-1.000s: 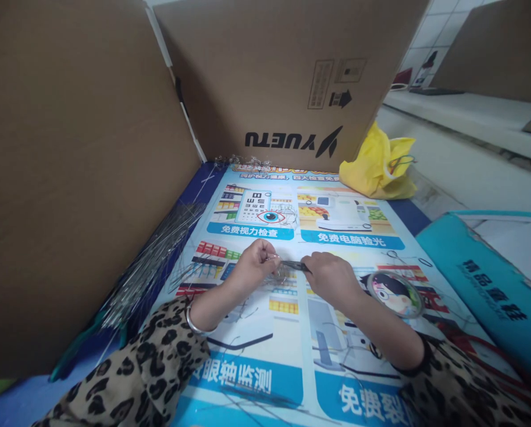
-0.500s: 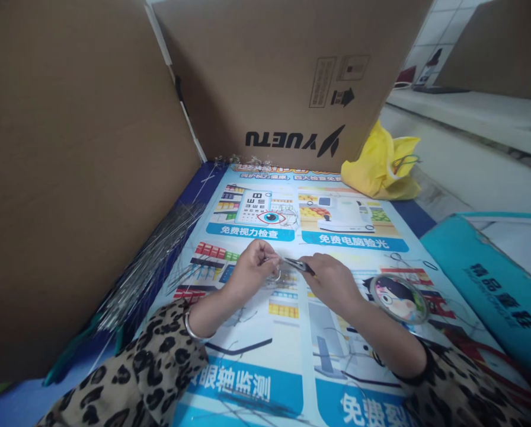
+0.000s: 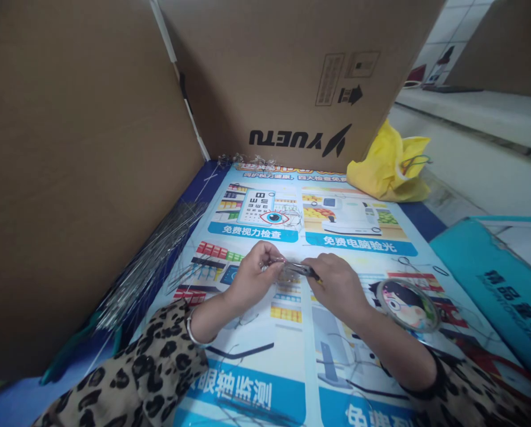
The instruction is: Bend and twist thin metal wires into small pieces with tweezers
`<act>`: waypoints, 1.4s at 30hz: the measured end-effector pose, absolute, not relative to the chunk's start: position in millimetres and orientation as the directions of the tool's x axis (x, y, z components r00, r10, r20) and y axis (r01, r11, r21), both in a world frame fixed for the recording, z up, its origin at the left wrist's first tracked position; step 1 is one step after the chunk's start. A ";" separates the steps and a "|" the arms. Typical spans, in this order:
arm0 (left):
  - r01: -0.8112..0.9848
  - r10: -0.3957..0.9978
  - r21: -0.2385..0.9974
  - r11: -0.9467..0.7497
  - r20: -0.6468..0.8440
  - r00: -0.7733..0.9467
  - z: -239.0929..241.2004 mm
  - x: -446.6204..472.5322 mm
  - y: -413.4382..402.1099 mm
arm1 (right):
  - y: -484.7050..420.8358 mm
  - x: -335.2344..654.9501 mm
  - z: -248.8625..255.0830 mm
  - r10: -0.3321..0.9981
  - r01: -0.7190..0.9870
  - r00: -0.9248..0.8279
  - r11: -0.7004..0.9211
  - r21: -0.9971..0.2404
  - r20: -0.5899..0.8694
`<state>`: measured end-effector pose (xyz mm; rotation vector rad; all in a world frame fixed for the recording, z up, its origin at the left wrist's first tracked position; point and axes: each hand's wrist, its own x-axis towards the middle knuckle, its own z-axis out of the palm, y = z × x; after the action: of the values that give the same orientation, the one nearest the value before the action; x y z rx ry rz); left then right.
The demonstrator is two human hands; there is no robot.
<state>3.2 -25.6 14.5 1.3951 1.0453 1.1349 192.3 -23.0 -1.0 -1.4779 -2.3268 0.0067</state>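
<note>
In the head view, my left hand (image 3: 257, 274) pinches a small piece of bent wire (image 3: 280, 261) between thumb and fingers. My right hand (image 3: 336, 286) is wrapped round a pair of pliers (image 3: 298, 268), whose dark handles mostly vanish inside the palm. The jaws point left and meet the wire close to my left fingertips; whether they grip it is too small to tell. Both hands are above a printed poster (image 3: 307, 332). To the left lies a bundle of long thin wires (image 3: 145, 267).
Cardboard panels (image 3: 287, 77) stand at the back and left. A roll of clear tape (image 3: 408, 303) lies by my right forearm. Farther right are a yellow bag (image 3: 385, 169) and a teal box (image 3: 492, 279). Small wire pieces (image 3: 252, 161) sit along the back panel.
The view has shifted slightly, so the surroundings appear a little farther right. The pliers have turned to lie more level at the wire, and both hands keep their hold.
</note>
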 end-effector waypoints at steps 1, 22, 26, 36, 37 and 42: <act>0.040 0.976 0.992 -0.118 0.108 0.188 14.7 2.9 -25.6 | -22.9 192.8 -1.5 0.864 0.873 -0.376 0.451 -0.185 0.335; -0.006 0.923 1.000 -0.021 0.021 0.385 18.0 -1.5 -20.2 | -16.0 203.3 0.9 0.716 0.824 -0.543 0.555 0.115 0.439; -0.020 0.907 0.999 0.040 -0.028 0.421 19.5 -1.8 -19.3 | -14.6 205.0 6.5 0.678 0.798 -0.591 0.571 0.195 0.437; 0.024 0.923 0.997 0.070 -0.074 0.377 28.1 -2.8 -19.0 | -18.9 201.4 21.8 0.699 0.793 -0.609 0.527 0.306 0.375; 0.030 0.926 0.997 0.071 -0.077 0.369 28.9 -3.0 -18.9 | -19.3 200.6 22.1 0.707 0.796 -0.605 0.523 0.305 0.366; 0.047 0.933 0.996 0.073 -0.084 0.349 30.6 -3.7 -18.2 | -21.0 198.0 20.3 0.741 0.810 -0.585 0.509 0.292 0.330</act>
<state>-3.7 -18.2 30.6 1.3229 1.0015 0.8704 198.0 -21.0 20.3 -1.3403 -2.5848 -0.6311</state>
